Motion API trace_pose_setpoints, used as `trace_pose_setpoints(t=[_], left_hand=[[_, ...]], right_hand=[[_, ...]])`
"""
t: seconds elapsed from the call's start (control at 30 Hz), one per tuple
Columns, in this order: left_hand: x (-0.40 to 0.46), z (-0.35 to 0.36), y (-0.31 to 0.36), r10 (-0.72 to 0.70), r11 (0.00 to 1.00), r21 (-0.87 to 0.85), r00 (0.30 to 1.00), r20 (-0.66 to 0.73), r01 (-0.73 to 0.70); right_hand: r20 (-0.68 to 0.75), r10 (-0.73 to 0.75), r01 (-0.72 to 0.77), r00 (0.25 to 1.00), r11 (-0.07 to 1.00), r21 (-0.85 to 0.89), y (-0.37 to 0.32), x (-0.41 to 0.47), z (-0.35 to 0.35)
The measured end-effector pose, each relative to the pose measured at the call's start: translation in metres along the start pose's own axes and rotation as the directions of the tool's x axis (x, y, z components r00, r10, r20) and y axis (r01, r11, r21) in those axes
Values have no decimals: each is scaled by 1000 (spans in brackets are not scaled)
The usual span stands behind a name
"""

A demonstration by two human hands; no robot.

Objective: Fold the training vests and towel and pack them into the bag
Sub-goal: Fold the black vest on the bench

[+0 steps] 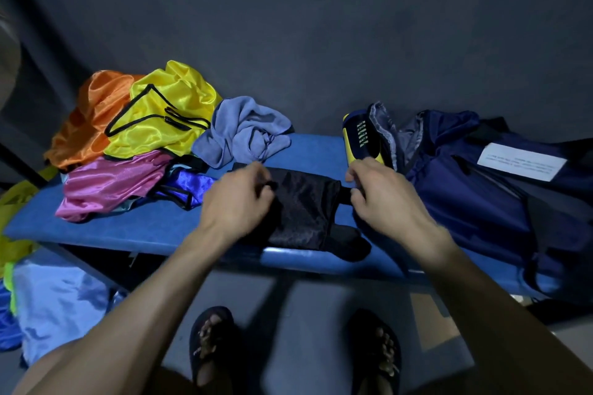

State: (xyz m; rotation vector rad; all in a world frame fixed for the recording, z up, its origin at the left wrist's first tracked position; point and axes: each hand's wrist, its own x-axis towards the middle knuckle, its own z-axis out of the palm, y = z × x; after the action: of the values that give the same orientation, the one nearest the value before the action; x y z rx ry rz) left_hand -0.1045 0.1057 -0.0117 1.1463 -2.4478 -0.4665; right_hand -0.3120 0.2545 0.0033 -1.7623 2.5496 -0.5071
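Folding now: black vest, lying on the blue bench right at the near edge, between the two hands. Looks already doubled into a narrow panel, so I'd guess this fold is mid-way, not finished.
Left hand: on the vest's left side, fingers curled and pinching the black trim at the far-left corner.
Right hand: on the right side, fingers clamped on a black strap or edge sticking out of the vest.
Bag: navy, slumped open at the right end of the bench, just beside the right hand. White label on top; a yellow-and-navy thing pokes out of its far-left corner, can't tell what it is.
Still to do: pile at the far left, well apart from the bag. Orange vest, yellow vest, pink vest, blue vest, all crumpled.
Towel: grey-blue, bunched up just beyond the black vest, unfolded.
Next move, my guess: bring the two held ends together for one more fold, flatten it, then slide it right into the bag. Slippery fabric, so it'll probably want to spring open unless both corners stay pinned.
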Motion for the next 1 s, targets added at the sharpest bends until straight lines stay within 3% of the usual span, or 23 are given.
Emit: trace_pose_setpoints(t=[0.07,0.13,0.27,0.37,0.5,0.73,1.0], left_hand=[[2,-11,-21,-111,977,183,994,8,108],[-1,-17,-42,-231,944,260,970,82,203],[-10,-15,-75,-347,929,234,897,274,287],[-22,-12,-77,-330,944,96,898,291,315],[-39,-7,-73,-321,946,50,905,277,320],[-55,-2,-67,-263,965,41,940,217,260],[-57,1,-74,-220,975,32,953,208,218]], right_hand=[[-74,50,-48,996,998,29,-13,-19,-5],[-26,106,-105,994,993,46,-29,-37,-4],[144,209,-214,967,976,26,-54,-61,21],[96,371,-377,924,925,43,-60,-71,47],[-8,555,-541,832,815,209,-62,-83,72],[-169,653,-572,738,739,356,-70,-79,81],[-161,678,-589,717,714,379,-70,-65,86]])
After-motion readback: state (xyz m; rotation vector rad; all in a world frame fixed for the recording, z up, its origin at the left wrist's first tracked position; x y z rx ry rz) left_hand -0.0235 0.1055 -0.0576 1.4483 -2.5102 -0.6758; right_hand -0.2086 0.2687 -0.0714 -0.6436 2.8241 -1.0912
